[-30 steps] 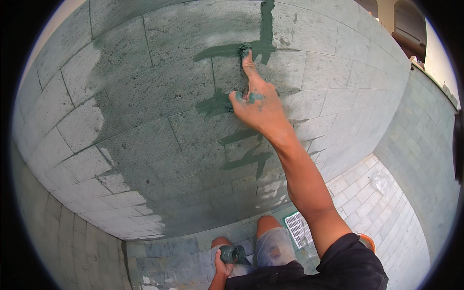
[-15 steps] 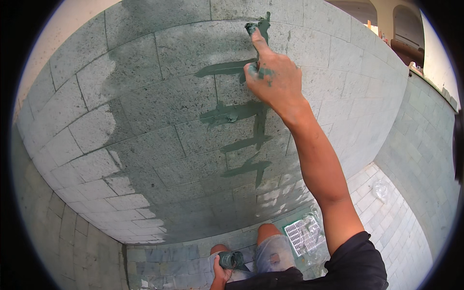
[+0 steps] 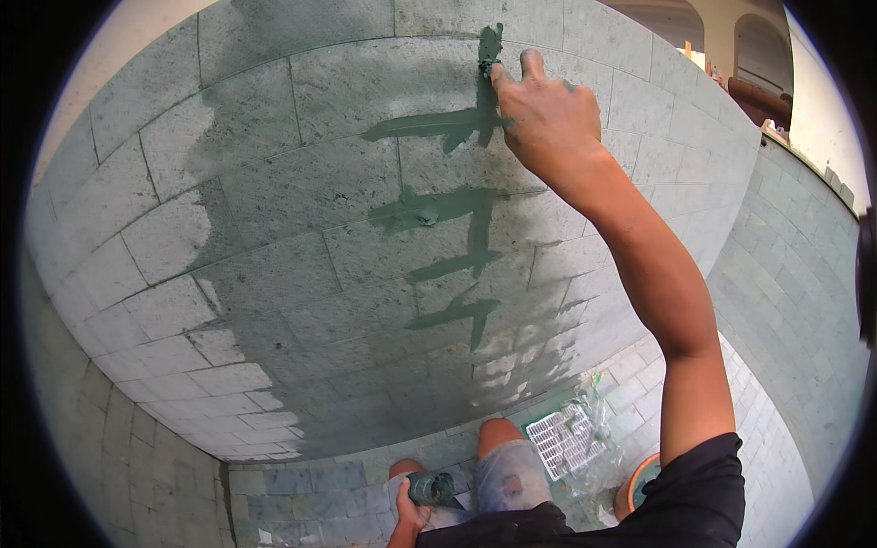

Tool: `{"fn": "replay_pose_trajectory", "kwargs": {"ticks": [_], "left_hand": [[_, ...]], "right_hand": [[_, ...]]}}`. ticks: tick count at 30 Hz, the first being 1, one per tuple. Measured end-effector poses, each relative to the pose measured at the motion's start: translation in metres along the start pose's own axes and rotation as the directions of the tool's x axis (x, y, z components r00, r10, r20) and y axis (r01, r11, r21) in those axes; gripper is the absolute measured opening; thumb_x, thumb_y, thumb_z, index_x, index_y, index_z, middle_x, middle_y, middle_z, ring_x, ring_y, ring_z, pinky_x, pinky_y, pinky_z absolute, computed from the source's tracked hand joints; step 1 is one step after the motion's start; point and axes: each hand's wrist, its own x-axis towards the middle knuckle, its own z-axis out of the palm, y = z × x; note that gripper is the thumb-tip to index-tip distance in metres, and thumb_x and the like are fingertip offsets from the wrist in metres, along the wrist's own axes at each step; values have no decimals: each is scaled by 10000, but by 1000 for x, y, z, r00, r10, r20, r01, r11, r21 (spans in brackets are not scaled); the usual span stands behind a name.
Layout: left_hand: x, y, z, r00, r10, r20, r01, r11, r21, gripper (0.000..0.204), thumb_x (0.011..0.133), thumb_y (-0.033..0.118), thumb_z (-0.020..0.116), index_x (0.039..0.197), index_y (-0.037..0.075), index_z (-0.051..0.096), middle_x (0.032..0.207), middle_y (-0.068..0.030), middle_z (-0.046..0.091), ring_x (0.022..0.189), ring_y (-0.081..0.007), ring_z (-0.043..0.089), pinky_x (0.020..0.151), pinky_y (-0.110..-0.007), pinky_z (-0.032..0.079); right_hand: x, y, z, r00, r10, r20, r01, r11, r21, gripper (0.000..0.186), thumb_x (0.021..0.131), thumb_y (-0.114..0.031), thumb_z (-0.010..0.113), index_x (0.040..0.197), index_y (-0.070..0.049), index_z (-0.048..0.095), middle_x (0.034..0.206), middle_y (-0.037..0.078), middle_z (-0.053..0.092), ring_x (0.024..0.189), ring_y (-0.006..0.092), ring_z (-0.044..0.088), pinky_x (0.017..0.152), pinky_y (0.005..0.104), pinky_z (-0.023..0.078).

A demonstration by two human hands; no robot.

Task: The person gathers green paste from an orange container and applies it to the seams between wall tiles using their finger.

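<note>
My right hand [image 3: 553, 114] reaches up to the stone-tiled wall [image 3: 283, 247]. Two of its fingers stick out apart from each other, the rest curled. One fingertip touches a dark lump of green paste [image 3: 491, 66] on an upright joint near the wall's top. Below it, dark green paste strips [image 3: 438, 203] run along several level and upright joints. Low down by my knees, my left hand [image 3: 411, 507] grips a small cup [image 3: 434, 489] smeared with dark green paste; how much is inside cannot be made out.
A white slotted grate [image 3: 565, 442] lies on the tiled floor beside my knee, with clear plastic wrap [image 3: 598, 429] around it. An orange-rimmed bucket [image 3: 630, 493] stands by my right upper arm. Another tiled wall [image 3: 786, 283] rises to the right.
My right hand has shifted right and turned; its fingertip has moved slightly down the upright joint, where paste now covers more. The orange-rimmed bucket has come into view. My left hand keeps the cup.
</note>
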Motion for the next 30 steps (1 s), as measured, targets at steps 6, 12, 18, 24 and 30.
{"fn": "replay_pose_trajectory", "kwargs": {"ticks": [6, 12, 18, 24, 30], "left_hand": [[4, 2, -4, 999, 12, 34, -11, 1000, -28, 439, 944, 449, 533, 1179, 79, 552, 1117, -123, 643, 1025, -317, 639, 897, -509, 523], [-5, 0, 2, 1000, -8, 16, 8, 1000, -15, 448, 937, 455, 546, 1183, 81, 549, 1118, -126, 642, 1026, -322, 636, 895, -516, 519], [1, 0, -3, 999, 28, 22, -27, 999, -35, 470, 938, 455, 545, 1198, 64, 532, 1124, -138, 639, 1040, -341, 631, 910, -534, 512], [-2, 3, -4, 1000, 15, 10, -15, 1000, -14, 464, 939, 458, 538, 1201, 74, 536, 1137, -140, 635, 1044, -343, 628, 917, -534, 507], [0, 1, 2, 999, 7, 34, -7, 1000, 6, 466, 936, 468, 539, 1200, 84, 540, 1139, -136, 635, 1068, -336, 618, 934, -538, 495]], "right_hand": [[45, 19, -14, 996, -16, -91, 21, 999, 50, 370, 836, -100, 651, 1200, -81, 589, 1215, 169, 547, 884, 298, 718, 680, 379, 580], [75, -37, -13, 980, 94, 178, -47, 966, -254, 606, 850, -130, 657, 1396, -14, 421, 1305, 188, 516, 1047, 326, 664, 756, 395, 595], [63, -85, -46, 882, 257, 396, -390, 869, 305, 914, 820, -208, 715, 1532, 16, 188, 1316, 251, 502, 1044, 391, 647, 755, 430, 593], [21, -51, -10, 958, 19, 287, -231, 647, 727, 867, 823, -189, 613, 1559, -71, 170, 1092, 237, 664, 996, 322, 666, 876, 404, 518], [9, -24, 18, 918, 237, 318, -371, 231, 899, 864, 836, -219, 575, 1568, -78, 138, 872, 147, 623, 796, 243, 657, 838, 340, 503]]}}
